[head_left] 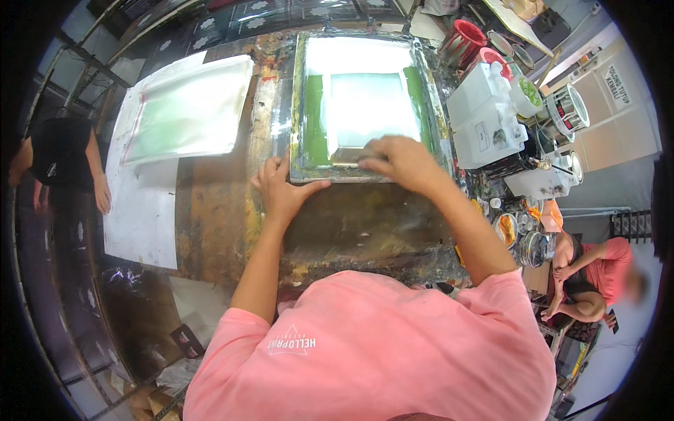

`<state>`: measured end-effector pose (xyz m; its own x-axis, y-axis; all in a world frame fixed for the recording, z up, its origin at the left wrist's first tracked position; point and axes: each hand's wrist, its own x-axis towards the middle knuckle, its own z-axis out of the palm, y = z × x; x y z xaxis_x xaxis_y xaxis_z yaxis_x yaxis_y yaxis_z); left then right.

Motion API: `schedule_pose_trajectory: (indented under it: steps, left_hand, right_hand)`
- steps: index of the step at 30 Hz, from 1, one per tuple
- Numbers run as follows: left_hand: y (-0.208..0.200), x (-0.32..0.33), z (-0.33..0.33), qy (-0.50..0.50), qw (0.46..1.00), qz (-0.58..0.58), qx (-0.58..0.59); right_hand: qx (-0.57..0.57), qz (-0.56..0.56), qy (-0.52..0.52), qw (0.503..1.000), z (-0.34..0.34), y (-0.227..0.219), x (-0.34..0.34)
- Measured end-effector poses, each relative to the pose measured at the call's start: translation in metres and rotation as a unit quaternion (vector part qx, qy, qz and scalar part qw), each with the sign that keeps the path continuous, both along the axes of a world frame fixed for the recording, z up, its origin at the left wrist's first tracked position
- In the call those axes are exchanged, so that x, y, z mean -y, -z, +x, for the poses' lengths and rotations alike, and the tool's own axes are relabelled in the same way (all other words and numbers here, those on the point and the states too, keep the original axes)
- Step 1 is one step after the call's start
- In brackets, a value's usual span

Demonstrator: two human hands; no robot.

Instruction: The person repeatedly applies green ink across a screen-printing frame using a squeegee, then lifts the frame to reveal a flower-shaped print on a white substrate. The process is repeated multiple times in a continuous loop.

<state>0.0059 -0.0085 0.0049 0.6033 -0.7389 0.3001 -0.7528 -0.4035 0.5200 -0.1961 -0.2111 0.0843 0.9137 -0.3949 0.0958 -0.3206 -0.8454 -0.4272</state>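
Observation:
A screen-printing frame [300, 105] with green mesh borders and a pale middle window lies flat in front of me. My right hand [404, 161] is closed round a squeegee [345, 156] at the near end of the mesh; the fingers partly hide the tool. At the frame's near left corner rests my left hand [284, 186], fingers spread and thumb stretched along the near edge. To the left, a clear glossy sheet with a greenish tint [189, 112] lies over white paper [140, 210], its near edge blurred.
White jugs [484, 116], paint cans [567, 109] and red tubs [463, 42] crowd the table's right side. A co-worker's hand [102, 194] touches the paper's left edge. Another person in a pink shirt [614, 263] sits at the right. The brown table [351, 224] is paint-stained.

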Motion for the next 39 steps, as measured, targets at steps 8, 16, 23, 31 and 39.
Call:
schedule_pose_trajectory:
  steps: [8, 16, 23, 31, 39]
  left_hand:
    - [0.007, -0.001, 0.002, -0.004, 0.999, 0.029, -0.017]
    - [0.007, -0.001, 0.004, -0.006, 1.000, 0.021, -0.011]
    - [0.017, -0.001, 0.004, 0.010, 0.999, -0.044, -0.006]
    - [0.020, -0.003, 0.004, 0.022, 0.998, -0.064, -0.008]
    - [0.019, -0.003, 0.002, 0.020, 0.997, -0.069, -0.015]
  right_hand:
    - [0.026, -0.137, 0.034, 0.990, 0.007, 0.043, -0.011]
    - [0.032, -0.198, 0.055, 0.978, 0.110, 0.057, 0.133]
    - [-0.098, -0.078, 0.011, 0.992, 0.148, 0.014, 0.212]
    - [0.009, -0.193, 0.014, 0.981, 0.114, 0.053, 0.159]
    - [-0.052, -0.153, 0.037, 0.986, 0.015, 0.011, -0.002]
